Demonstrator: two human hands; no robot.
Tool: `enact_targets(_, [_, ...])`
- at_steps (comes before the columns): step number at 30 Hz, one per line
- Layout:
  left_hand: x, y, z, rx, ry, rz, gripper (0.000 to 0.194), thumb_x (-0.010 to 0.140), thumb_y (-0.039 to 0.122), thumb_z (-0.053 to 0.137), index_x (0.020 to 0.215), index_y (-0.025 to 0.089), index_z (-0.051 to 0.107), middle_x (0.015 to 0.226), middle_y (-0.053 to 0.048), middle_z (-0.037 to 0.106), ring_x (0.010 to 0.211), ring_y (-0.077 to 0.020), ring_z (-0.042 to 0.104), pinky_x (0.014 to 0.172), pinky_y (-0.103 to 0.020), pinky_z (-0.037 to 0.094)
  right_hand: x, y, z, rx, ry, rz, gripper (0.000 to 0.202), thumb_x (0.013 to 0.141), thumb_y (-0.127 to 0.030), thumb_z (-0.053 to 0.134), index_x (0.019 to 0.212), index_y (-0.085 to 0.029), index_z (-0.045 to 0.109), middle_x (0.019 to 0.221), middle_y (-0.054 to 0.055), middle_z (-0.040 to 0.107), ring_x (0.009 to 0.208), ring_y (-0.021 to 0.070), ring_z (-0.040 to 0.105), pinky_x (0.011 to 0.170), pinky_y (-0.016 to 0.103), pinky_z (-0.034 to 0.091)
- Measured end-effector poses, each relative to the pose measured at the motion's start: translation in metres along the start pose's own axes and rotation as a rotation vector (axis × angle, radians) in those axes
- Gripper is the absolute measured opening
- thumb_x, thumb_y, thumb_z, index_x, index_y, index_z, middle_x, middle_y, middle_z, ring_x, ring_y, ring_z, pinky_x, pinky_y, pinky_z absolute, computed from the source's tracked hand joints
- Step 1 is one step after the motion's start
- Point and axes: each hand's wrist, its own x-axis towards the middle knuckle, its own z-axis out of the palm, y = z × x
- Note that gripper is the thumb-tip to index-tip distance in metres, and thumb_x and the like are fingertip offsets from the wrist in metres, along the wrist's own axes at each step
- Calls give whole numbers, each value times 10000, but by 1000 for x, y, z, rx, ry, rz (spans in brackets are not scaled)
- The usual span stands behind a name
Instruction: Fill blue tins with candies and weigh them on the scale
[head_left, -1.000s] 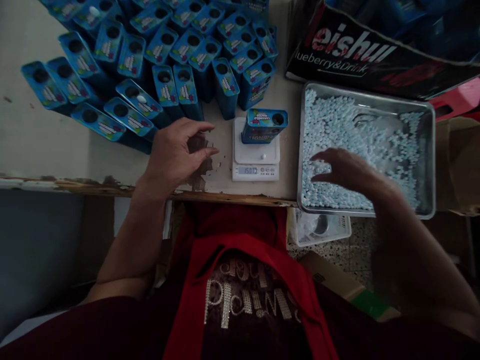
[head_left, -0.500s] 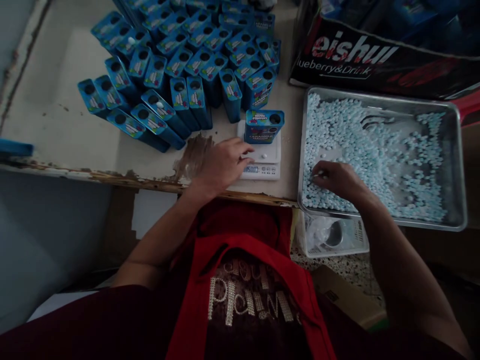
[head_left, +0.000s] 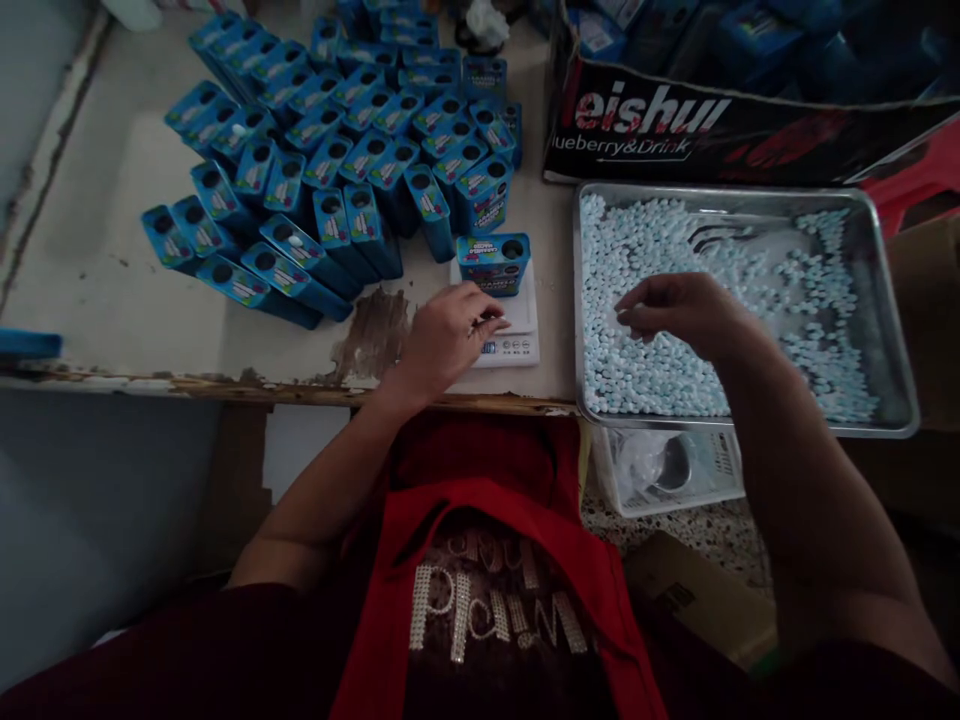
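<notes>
A blue tin (head_left: 493,266) labelled "Caramelo" stands upright on the white digital scale (head_left: 521,350). My left hand (head_left: 448,332) is at the scale's left front, thumb and fingers pinched over its plate. A small white candy shows at those fingertips, and the hand covers part of the display. To the right, my right hand (head_left: 679,310) hovers over the metal tray (head_left: 896,330) with its fingertips closed together. Whatever they hold is too small to make out. Beneath it are spread many small pale blue and white candies (head_left: 645,375).
Rows of blue tins (head_left: 322,170) with round top holes stand close together at the back left; a few have a candy on top. A black cardboard box (head_left: 750,135) of blue tins sits behind the tray. Under the table edge is a white basket (head_left: 675,490).
My left fingers have closed over the scale plate, where a loose candy lay before. My right hand has risen off the candies in the tray. The view has shifted slightly.
</notes>
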Motion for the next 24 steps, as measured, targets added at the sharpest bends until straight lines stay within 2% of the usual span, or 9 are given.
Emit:
enact_targets(4, [6, 6, -46, 34, 197, -15, 174, 1163, 389, 671, 1130, 269, 793, 1150, -60, 811, 1127, -256, 759, 1059, -475, 618, 21, -39, 8, -17, -71, -135, 369, 689, -408, 1121, 864, -203, 869, 623, 21, 752, 528, 162, 687, 507, 288, 603])
enact_targets(7, [31, 11, -63, 65, 255, -20, 217, 1175, 419, 639, 1087, 280, 781, 1160, -53, 801, 1180, -264, 739, 1109, -509, 605, 34, -68, 19, 4, -74, -224, 354, 728, -366, 1117, 899, -195, 858, 643, 14, 759, 552, 164, 702, 568, 308, 654])
enact_targets(9, [50, 14, -62, 87, 244, 1, 176, 1151, 400, 699, 1051, 285, 787, 1181, -44, 801, 1213, -281, 731, 1131, -532, 601, 42, -85, 27, 10, -63, -273, 320, 753, -323, 1102, 901, -202, 845, 652, -3, 753, 575, 165, 711, 603, 317, 671])
enact_targets(12, [73, 16, -48, 116, 181, 22, 76, 1078, 346, 822, 1038, 282, 813, 1234, -54, 800, 1267, -325, 727, 1146, -591, 597, 50, -102, 36, -2, -48, -319, 272, 766, -272, 1074, 888, -211, 839, 668, -17, 748, 605, 176, 732, 614, 320, 668])
enact_targets(17, [82, 2, -25, 53, 78, 25, 108, 1065, 336, 769, 1057, 265, 850, 1216, -95, 793, 1262, -360, 715, 1135, -644, 608, 54, -116, 42, -39, -19, -322, 262, 755, -271, 1070, 869, -226, 839, 680, -7, 737, 648, 208, 759, 639, 352, 676])
enact_targets(20, [74, -7, -31, 6, 144, 24, 154, 1075, 365, 788, 1179, 264, 840, 1263, -87, 791, 1276, -340, 704, 1154, -610, 603, 54, -123, 45, -92, -32, -315, 255, 753, -284, 1068, 866, -240, 844, 676, -2, 736, 683, 233, 776, 668, 379, 686])
enact_targets(24, [49, -16, -57, 12, 262, -5, 278, 1031, 398, 906, 1256, 253, 828, 1292, -79, 791, 1259, -308, 720, 1156, -570, 605, 55, -133, 53, -207, -63, -338, 239, 748, -307, 1072, 864, -280, 864, 664, -4, 738, 717, 263, 789, 706, 417, 683])
